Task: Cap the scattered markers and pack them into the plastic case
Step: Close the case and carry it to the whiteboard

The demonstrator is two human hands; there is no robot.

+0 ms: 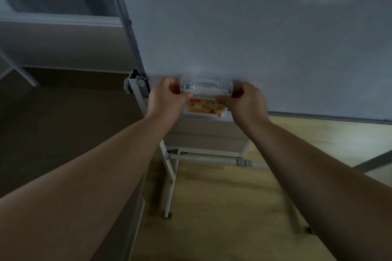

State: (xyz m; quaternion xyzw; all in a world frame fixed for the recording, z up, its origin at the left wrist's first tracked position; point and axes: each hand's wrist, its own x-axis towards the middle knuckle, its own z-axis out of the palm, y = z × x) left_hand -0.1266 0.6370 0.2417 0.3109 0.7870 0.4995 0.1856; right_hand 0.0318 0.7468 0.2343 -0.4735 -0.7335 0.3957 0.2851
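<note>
The clear plastic case with the yellow cartoon label (205,99) sits between your two hands, low against the front of the pale whiteboard (254,27), right at the board's bottom edge. Its transparent lid half is toward the board and the yellow-labelled half is toward you; pale, blurred shapes with small green ends show through the clear plastic, too soft to tell apart as markers. Your left hand (166,97) grips the case's left end, fingers curled over the top and the thumb pressed along the seam between the two halves. Your right hand (244,99) grips the right end in the same manner, fingers curled round the far corner, thumb lying along the seam and pointing inward toward the left thumb. Both grips are pinched on the case, not spread.

Just left of your left grip is the grey metal bracket with its round knob (135,85), on the board's slanted side rail. Below your hands, the white tubular stand frame (169,176) runs down to a dark foot on the light wooden floor (222,218). Far left of the grip the floor is darker.
</note>
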